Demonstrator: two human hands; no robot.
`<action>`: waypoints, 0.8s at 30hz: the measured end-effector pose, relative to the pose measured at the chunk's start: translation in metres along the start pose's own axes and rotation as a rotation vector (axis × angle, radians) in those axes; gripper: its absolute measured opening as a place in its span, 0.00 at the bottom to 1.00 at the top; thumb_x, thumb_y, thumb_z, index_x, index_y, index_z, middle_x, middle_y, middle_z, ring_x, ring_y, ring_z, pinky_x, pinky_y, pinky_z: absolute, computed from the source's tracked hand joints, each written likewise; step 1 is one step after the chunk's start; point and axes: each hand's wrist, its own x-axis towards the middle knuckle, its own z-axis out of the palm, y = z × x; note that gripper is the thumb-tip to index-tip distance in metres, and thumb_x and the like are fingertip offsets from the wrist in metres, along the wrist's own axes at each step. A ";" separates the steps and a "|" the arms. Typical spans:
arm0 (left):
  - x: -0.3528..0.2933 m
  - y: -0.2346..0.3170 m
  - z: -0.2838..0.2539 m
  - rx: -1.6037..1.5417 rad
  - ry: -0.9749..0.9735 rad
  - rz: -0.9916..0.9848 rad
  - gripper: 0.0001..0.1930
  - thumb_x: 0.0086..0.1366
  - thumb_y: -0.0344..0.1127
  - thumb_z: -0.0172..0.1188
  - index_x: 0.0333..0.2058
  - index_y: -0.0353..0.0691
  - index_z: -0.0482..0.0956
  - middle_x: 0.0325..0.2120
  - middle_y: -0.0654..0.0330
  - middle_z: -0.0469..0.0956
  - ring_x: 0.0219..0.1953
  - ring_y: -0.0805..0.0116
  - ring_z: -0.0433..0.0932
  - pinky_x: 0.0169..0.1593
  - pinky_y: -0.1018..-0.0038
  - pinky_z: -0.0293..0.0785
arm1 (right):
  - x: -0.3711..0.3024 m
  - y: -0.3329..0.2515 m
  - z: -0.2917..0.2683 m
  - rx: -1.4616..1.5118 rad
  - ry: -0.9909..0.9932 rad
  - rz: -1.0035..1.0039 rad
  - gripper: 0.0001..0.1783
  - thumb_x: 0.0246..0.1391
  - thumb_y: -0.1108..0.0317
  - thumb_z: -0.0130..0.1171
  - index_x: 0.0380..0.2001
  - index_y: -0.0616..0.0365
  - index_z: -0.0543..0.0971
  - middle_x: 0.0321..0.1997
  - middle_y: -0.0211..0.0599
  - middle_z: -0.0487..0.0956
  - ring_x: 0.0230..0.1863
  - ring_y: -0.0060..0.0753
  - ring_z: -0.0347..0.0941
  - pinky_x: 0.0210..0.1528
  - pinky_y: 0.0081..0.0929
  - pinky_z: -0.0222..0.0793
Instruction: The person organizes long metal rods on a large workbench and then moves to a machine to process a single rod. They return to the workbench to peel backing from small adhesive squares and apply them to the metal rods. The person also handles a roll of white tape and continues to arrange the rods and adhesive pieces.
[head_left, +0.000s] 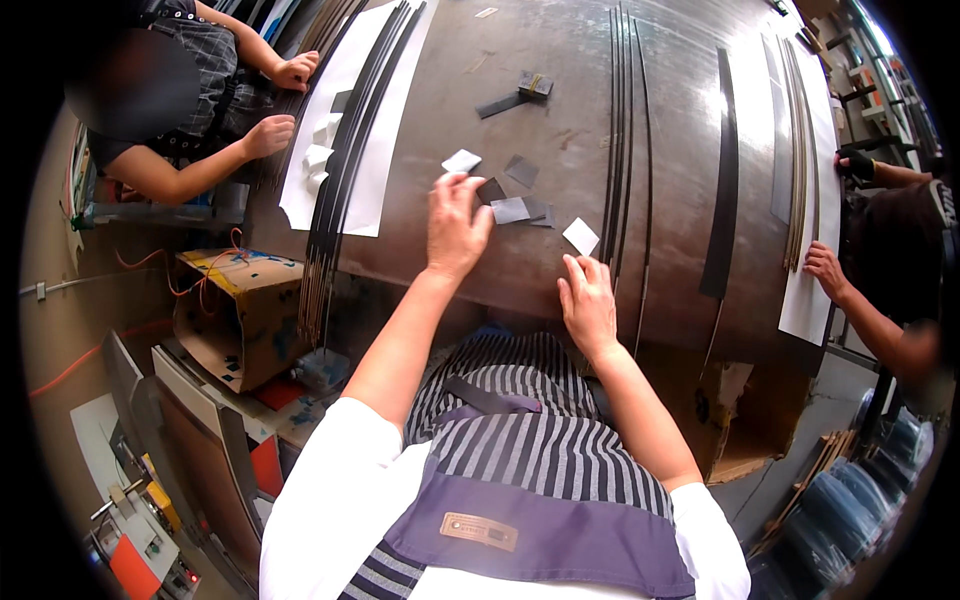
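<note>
Left hand [455,225] rests fingers-spread on grey squares [515,205] near the counter's [560,80] front edge; right hand [588,305] lies open, empty. Squares look thin, light, slippery; lift by edges.

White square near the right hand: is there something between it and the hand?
Nothing visible. The white square lies on bare table just beyond the right hand fingertips; the grey pieces lie to its left.
</note>
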 end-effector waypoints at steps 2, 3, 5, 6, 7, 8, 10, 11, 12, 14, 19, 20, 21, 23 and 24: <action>-0.004 0.004 0.015 0.026 -0.086 -0.023 0.23 0.49 0.36 0.69 0.46 0.45 0.76 0.51 0.54 0.66 0.54 0.53 0.65 0.58 0.62 0.63 | 0.014 0.006 -0.001 -0.155 -0.102 0.031 0.19 0.53 0.67 0.58 0.49 0.61 0.75 0.49 0.41 0.73 0.53 0.45 0.66 0.53 0.37 0.65; -0.005 -0.004 0.022 0.061 -0.097 -0.047 0.22 0.49 0.35 0.70 0.45 0.45 0.77 0.51 0.55 0.66 0.54 0.53 0.65 0.58 0.62 0.63 | 0.020 0.011 0.001 -0.203 -0.092 0.021 0.20 0.53 0.66 0.58 0.49 0.61 0.76 0.50 0.41 0.73 0.54 0.45 0.66 0.53 0.38 0.65; -0.002 -0.022 0.031 0.084 -0.092 -0.109 0.20 0.49 0.33 0.69 0.43 0.45 0.77 0.50 0.56 0.66 0.54 0.53 0.65 0.58 0.61 0.63 | 0.027 0.022 0.005 -0.300 -0.058 -0.011 0.22 0.54 0.64 0.57 0.50 0.62 0.75 0.55 0.40 0.73 0.57 0.45 0.65 0.56 0.39 0.63; 0.001 -0.030 0.032 0.072 -0.076 -0.146 0.19 0.49 0.32 0.69 0.42 0.45 0.77 0.50 0.56 0.66 0.55 0.54 0.64 0.58 0.60 0.63 | 0.027 0.026 0.006 -0.321 -0.033 -0.023 0.23 0.54 0.64 0.57 0.51 0.63 0.75 0.56 0.41 0.72 0.59 0.45 0.64 0.57 0.39 0.62; 0.003 -0.037 0.034 0.086 -0.032 -0.149 0.18 0.49 0.31 0.68 0.41 0.45 0.77 0.49 0.56 0.67 0.55 0.54 0.65 0.58 0.60 0.63 | 0.025 0.029 0.005 -0.307 -0.009 -0.032 0.22 0.54 0.65 0.57 0.51 0.63 0.75 0.56 0.41 0.72 0.59 0.46 0.64 0.58 0.40 0.62; 0.007 -0.034 0.031 0.103 -0.004 -0.153 0.17 0.51 0.29 0.65 0.42 0.45 0.77 0.49 0.56 0.67 0.54 0.54 0.65 0.57 0.60 0.63 | 0.024 0.026 0.001 -0.295 0.013 -0.042 0.22 0.53 0.66 0.57 0.51 0.64 0.75 0.56 0.42 0.72 0.59 0.47 0.64 0.58 0.40 0.62; 0.009 -0.022 0.028 0.206 0.072 -0.019 0.16 0.53 0.29 0.63 0.43 0.45 0.78 0.49 0.57 0.68 0.54 0.56 0.66 0.56 0.61 0.64 | 0.013 0.020 -0.004 -0.190 -0.020 -0.014 0.21 0.52 0.68 0.58 0.50 0.64 0.75 0.55 0.43 0.71 0.59 0.47 0.64 0.58 0.41 0.62; 0.009 -0.014 0.027 0.181 0.010 0.048 0.16 0.53 0.30 0.64 0.43 0.46 0.79 0.49 0.59 0.68 0.54 0.57 0.66 0.55 0.62 0.64 | 0.007 0.016 -0.008 -0.141 -0.034 -0.001 0.21 0.52 0.69 0.58 0.49 0.64 0.75 0.55 0.43 0.71 0.58 0.48 0.64 0.58 0.41 0.62; 0.008 -0.007 0.029 0.155 -0.053 0.114 0.16 0.52 0.31 0.64 0.42 0.46 0.80 0.49 0.60 0.69 0.54 0.58 0.66 0.54 0.63 0.64 | -0.001 0.013 -0.010 -0.092 -0.050 0.013 0.20 0.51 0.71 0.59 0.48 0.64 0.75 0.54 0.44 0.71 0.57 0.49 0.64 0.57 0.41 0.63; 0.004 0.009 0.037 0.192 -0.162 0.168 0.18 0.49 0.37 0.68 0.41 0.45 0.80 0.48 0.64 0.70 0.54 0.62 0.66 0.52 0.65 0.65 | -0.015 0.009 -0.011 -0.040 -0.074 0.039 0.20 0.51 0.72 0.59 0.48 0.64 0.75 0.53 0.45 0.71 0.56 0.49 0.65 0.57 0.40 0.64; -0.004 0.009 0.055 0.075 -0.210 0.000 0.18 0.45 0.33 0.71 0.38 0.44 0.80 0.41 0.64 0.75 0.49 0.61 0.70 0.52 0.64 0.66 | -0.032 0.004 -0.018 0.044 -0.133 0.101 0.20 0.51 0.73 0.58 0.49 0.66 0.74 0.53 0.47 0.70 0.56 0.50 0.65 0.59 0.39 0.63; -0.004 0.011 0.055 0.051 -0.224 -0.029 0.17 0.45 0.32 0.71 0.36 0.43 0.79 0.38 0.63 0.76 0.47 0.60 0.72 0.50 0.65 0.67 | -0.033 0.004 -0.018 0.049 -0.129 0.100 0.20 0.51 0.73 0.58 0.49 0.66 0.74 0.53 0.47 0.70 0.56 0.50 0.65 0.59 0.39 0.63; -0.002 0.012 0.054 0.028 -0.239 -0.058 0.17 0.44 0.31 0.71 0.35 0.42 0.78 0.36 0.63 0.76 0.44 0.59 0.73 0.49 0.65 0.68 | -0.034 0.004 -0.018 0.054 -0.125 0.099 0.20 0.51 0.73 0.58 0.49 0.65 0.74 0.53 0.47 0.70 0.56 0.50 0.65 0.58 0.39 0.63; -0.001 0.011 0.054 -0.064 -0.267 -0.130 0.16 0.44 0.30 0.71 0.32 0.40 0.77 0.31 0.61 0.77 0.39 0.59 0.75 0.44 0.67 0.70 | -0.033 0.004 -0.019 0.065 -0.116 0.104 0.21 0.51 0.74 0.58 0.50 0.65 0.74 0.53 0.47 0.70 0.56 0.50 0.65 0.58 0.39 0.63; 0.000 0.008 0.056 -0.132 -0.280 -0.174 0.15 0.43 0.29 0.71 0.31 0.39 0.76 0.28 0.60 0.77 0.36 0.59 0.76 0.41 0.67 0.71 | -0.032 0.004 -0.019 0.072 -0.111 0.110 0.21 0.51 0.74 0.58 0.50 0.65 0.73 0.53 0.47 0.70 0.56 0.50 0.65 0.58 0.39 0.64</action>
